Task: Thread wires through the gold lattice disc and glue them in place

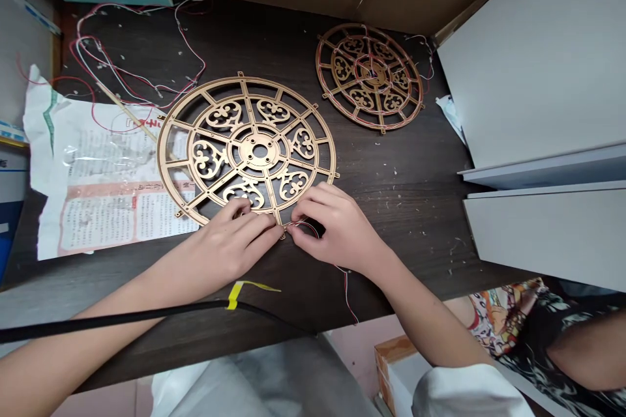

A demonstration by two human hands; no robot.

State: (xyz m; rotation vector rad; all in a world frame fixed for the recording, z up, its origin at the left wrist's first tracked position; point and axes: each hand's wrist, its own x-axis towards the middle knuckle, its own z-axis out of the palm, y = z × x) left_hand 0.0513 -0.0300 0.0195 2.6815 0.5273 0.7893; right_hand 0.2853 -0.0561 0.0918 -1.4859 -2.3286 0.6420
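Observation:
A large gold openwork wheel (247,146) lies flat on the dark wooden table (391,195). My left hand (229,241) rests on the wheel's near rim, fingers pressed down on it. My right hand (332,225) is beside it at the same rim, pinching a thin red and white wire (348,293) that trails off the table's front edge. A smaller gold wheel (370,75), wound with red and white wire, lies further back to the right.
A tangle of red and white wires (122,58) lies at the back left. A printed paper sheet (98,176) covers the left side. White boards (538,78) stand at the right. A black cable with yellow tape (147,316) crosses my left forearm. Another person's patterned clothing (538,332) shows at lower right.

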